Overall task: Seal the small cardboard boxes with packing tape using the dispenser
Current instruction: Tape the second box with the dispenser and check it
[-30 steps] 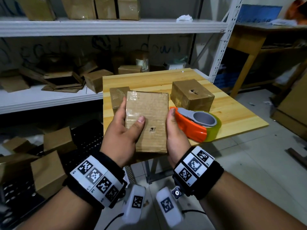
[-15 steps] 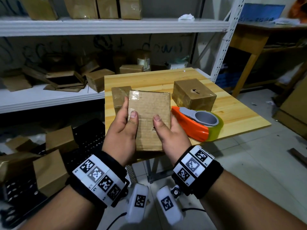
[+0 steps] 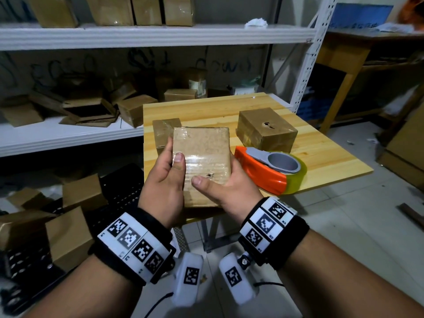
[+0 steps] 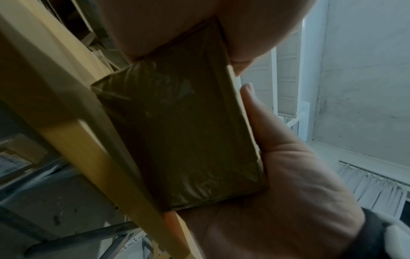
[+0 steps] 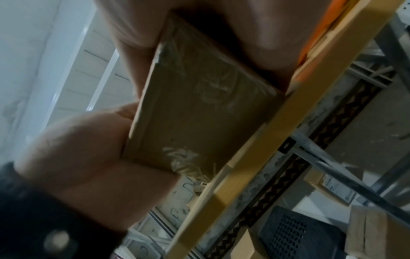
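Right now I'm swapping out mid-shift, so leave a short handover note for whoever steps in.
Left hand and right hand both hold the taped box above the wooden table's near edge, thumbs on its top face.
The tape dispenser lies untouched on the table, right of the held box.
Two more boxes on the table: the large box behind the dispenser, the small box behind the left hand.
Done: held box carries tape on top and underneath.
Left: check the other boxes' seals; cannot tell from here.

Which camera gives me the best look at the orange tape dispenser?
The head view: the tape dispenser lies whole on the wooden table. The right wrist view catches only an orange sliver of it; the left wrist view shows nothing clear of it.
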The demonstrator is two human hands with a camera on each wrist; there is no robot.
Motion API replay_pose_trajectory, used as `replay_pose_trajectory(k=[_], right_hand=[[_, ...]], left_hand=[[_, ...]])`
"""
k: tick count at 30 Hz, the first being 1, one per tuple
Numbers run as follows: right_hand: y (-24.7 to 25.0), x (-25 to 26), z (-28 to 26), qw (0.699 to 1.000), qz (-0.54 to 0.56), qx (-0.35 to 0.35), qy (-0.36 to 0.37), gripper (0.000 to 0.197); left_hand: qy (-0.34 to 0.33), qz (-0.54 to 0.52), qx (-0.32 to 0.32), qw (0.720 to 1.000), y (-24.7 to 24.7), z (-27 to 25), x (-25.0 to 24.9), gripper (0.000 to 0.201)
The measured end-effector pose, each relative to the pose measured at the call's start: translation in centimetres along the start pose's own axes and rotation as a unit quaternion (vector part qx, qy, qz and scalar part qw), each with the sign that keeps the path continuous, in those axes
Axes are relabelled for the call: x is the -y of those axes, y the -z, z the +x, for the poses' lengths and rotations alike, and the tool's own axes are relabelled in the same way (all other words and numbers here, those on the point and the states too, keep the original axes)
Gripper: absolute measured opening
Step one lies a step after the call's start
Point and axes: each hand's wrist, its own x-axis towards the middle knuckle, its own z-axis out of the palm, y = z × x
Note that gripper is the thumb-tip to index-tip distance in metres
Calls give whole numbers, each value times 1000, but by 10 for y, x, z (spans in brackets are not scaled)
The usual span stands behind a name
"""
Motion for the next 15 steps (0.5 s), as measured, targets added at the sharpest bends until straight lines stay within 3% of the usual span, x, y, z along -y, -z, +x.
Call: replay_pose_trajectory(k=[4, 10, 15], right_hand=[[0, 0, 4, 1000, 9, 25, -3, 86], [9, 0, 3, 998, 27, 57, -19, 80], [8, -6, 7, 993, 95, -4, -65, 88]], left_hand=[[10, -7, 2, 1000, 1, 1, 3, 52], [18, 0, 7, 1000, 2, 1, 2, 50], [35, -11, -16, 999, 1, 6, 1, 40]])
